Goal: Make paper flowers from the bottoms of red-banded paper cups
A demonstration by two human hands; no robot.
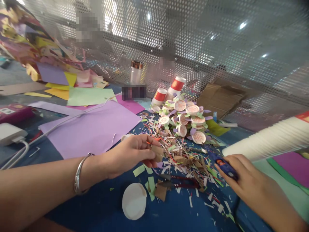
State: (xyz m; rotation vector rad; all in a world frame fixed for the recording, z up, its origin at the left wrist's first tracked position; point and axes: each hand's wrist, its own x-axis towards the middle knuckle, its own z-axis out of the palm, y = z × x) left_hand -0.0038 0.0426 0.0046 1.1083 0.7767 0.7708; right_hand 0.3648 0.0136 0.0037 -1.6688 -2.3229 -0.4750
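Observation:
Between the thumb and fingers of my left hand (135, 153) is a small piece of brown cardboard (158, 153). My right hand (251, 180) grips a dark blue glue gun (225, 167), its nozzle pointing up and left toward the paper scraps. Below my left hand a white paper disc (134, 201) lies flat on the blue table. Thread snips (181, 181) with dark red handles rest beside another cardboard piece (161, 190) and light green paper strips (151, 188). Beyond the hands is a pile of small cup-bottom pieces (185, 116) with purple and green paper tabs.
Shredded paper scraps (178, 151) cover the middle. A long stack of paper cups (265, 135) lies at right. Purple paper (96, 125) and a white cable (96, 108) spread left. Upright cups (177, 85), a jar (136, 72) and folded cardboard (219, 96) stand before a perforated metal panel (193, 38).

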